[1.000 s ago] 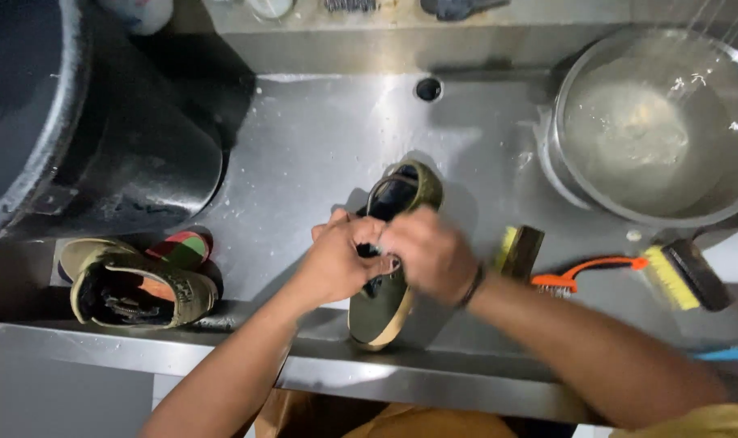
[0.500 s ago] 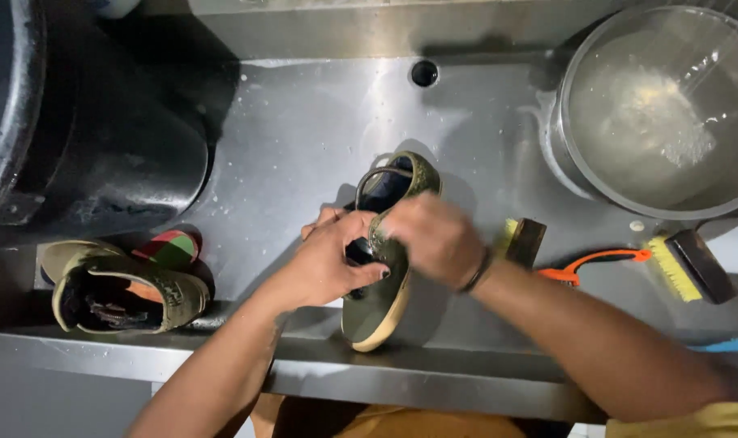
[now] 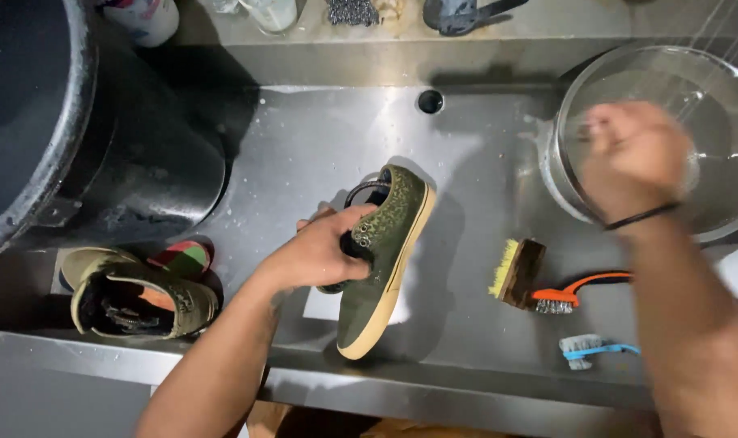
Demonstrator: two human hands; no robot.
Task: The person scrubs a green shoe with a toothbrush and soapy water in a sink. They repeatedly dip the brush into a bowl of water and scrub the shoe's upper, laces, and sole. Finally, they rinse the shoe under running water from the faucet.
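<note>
My left hand [image 3: 320, 253] grips a dark green sneaker [image 3: 385, 259] with a tan sole, held on its side over the steel sink counter [image 3: 304, 146], fingers inside the opening. My right hand [image 3: 632, 158] is blurred over the rim of a glass bowl [image 3: 710, 81] of water at the right, fingers curled, holding nothing that I can see. A black band sits on that wrist.
A second green sneaker [image 3: 138, 296] lies at the left beside a big black bucket [image 3: 69, 138]. A wooden brush with yellow bristles [image 3: 517, 272], an orange-handled wire brush [image 3: 576, 292] and a blue-handled brush [image 3: 592, 350] lie to the right. A drain hole [image 3: 430, 101] is at the back.
My right hand left the sneaker and swung right to the bowl. My left hand alone now holds the shoe, which has tipped onto its side.
</note>
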